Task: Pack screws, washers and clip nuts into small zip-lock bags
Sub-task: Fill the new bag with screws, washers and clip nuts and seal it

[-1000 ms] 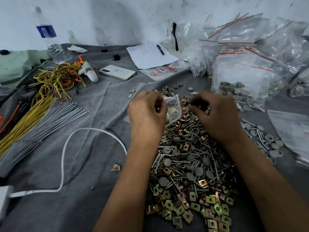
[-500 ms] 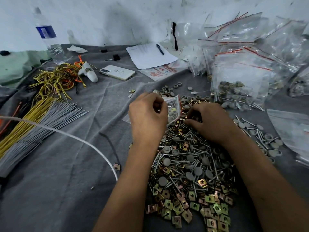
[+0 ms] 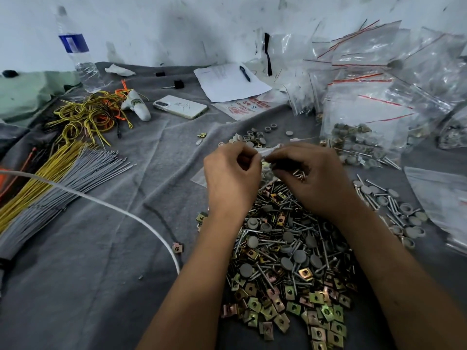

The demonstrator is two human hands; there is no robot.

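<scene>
A heap of screws, grey washers and brass clip nuts (image 3: 285, 248) lies on the grey cloth in front of me. Just beyond it, a small clear zip-lock bag (image 3: 268, 150) is held up between both hands. My left hand (image 3: 231, 178) pinches the bag's rim from the left. My right hand (image 3: 318, 178) pinches the rim from the right, with a few screws (image 3: 299, 175) tucked under its fingers. Washers show inside the bag; its lower part is hidden behind my hands.
Filled zip-lock bags (image 3: 366, 122) are stacked at the right, with loose screws and washers (image 3: 394, 205) below them. A phone (image 3: 180, 106), a paper with a pen (image 3: 227, 82) and a water bottle (image 3: 80, 59) lie behind. Wire bundles (image 3: 63, 178) and a white cable (image 3: 113, 205) lie at the left.
My right hand dipped into the heap, then rose to the bag's mouth with screws in its fingers. My left hand kept hold of the bag. The white cable swung across the cloth.
</scene>
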